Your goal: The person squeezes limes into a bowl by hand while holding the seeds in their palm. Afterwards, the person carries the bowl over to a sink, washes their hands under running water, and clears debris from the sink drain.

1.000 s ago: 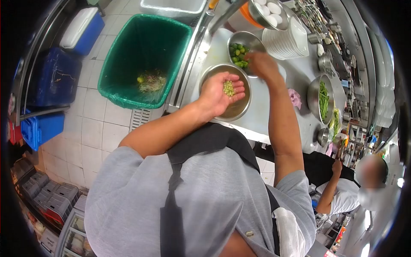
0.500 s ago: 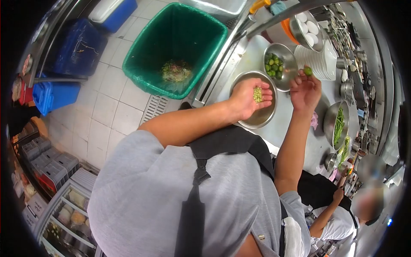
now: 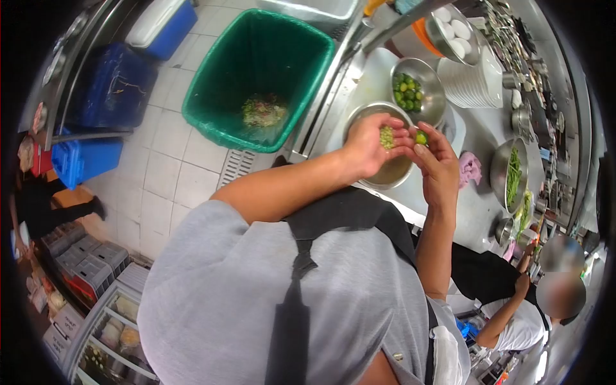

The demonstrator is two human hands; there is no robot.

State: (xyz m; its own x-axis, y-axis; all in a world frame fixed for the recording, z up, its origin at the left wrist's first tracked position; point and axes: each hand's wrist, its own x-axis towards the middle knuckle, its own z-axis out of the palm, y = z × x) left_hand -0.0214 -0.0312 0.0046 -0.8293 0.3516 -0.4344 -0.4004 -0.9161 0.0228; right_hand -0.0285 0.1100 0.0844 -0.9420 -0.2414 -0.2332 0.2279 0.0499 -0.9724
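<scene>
My left hand is palm up and cupped, with a small heap of pale green, seed-like bits in it. It is over a steel bowl, whose inside is mostly hidden. My right hand pinches a small green lime, likely a cut piece, beside the fingertips of my left hand. Behind the hands, a second steel bowl holds several green and yellowish limes.
A green-lined bin stands on the floor to the left. Beyond the bowls are stacked white plates and a bowl of eggs. To the right lie a pink cloth and a bowl of green beans; a co-worker stands nearby.
My right hand has come down and left with the lime, from beside the lime bowl to my left fingertips. My left hand stays cupped over the bowl. At far left, a person's leg has appeared.
</scene>
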